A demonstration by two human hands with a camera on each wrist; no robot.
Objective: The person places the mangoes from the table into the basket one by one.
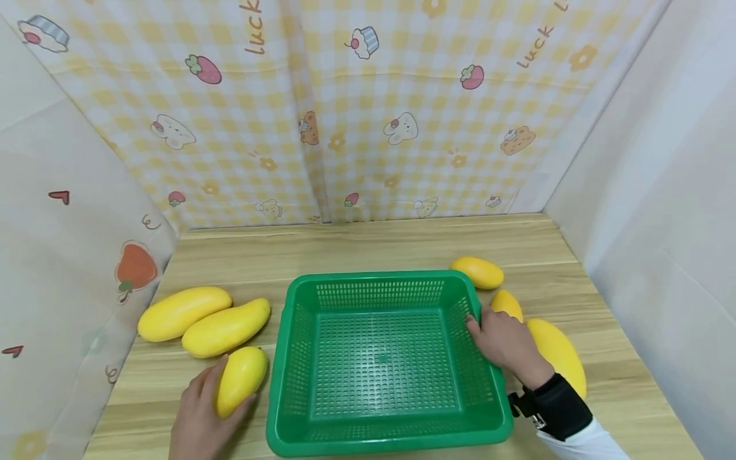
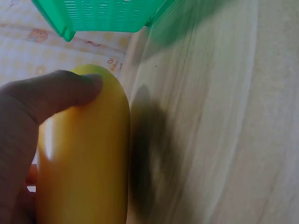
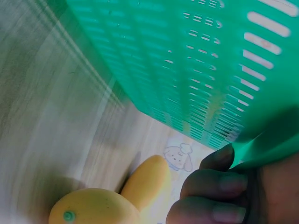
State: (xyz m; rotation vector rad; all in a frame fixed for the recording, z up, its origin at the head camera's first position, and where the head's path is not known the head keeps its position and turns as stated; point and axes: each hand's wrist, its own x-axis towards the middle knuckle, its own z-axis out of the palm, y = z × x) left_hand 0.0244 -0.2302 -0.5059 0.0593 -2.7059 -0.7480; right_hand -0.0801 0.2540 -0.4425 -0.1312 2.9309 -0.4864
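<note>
Yellow on my far left: two long fruits, the upper one point(image 1: 184, 313) and the lower one point(image 1: 227, 328), lie side by side on the wooden table point(image 1: 368, 249), close enough that a careless knuckle could set them rolling. Next, my left hand point(image 1: 201, 412), thumb on one side and fingers on the other, pinching the rounder fruit point(image 1: 241, 380) just left of the basket. That skin looks smooth and glossy, so a loose pinch could let it squirt away; whether it touches the wood or hangs clear, I can't tell. Middle now, and it's the green basket point(image 1: 382, 364), nothing inside, its near wall a lip that a fruit carried too low could bump. Over to my right hand point(image 1: 506, 337): thumb over the rim, fingers curled outside, gripping the right side wall. Pull hard here and the basket could skid or tip, since my other hand isn't steadying it. Right beside that hand, three more: the far fruit point(image 1: 478, 273) near the back corner, the small fruit point(image 1: 506, 305) partly hidden behind my knuckles, and the big fruit point(image 1: 556, 354) by my black wristband point(image 1: 558, 406). Swing that wrist outward and the big one likely gets nudged.
</note>
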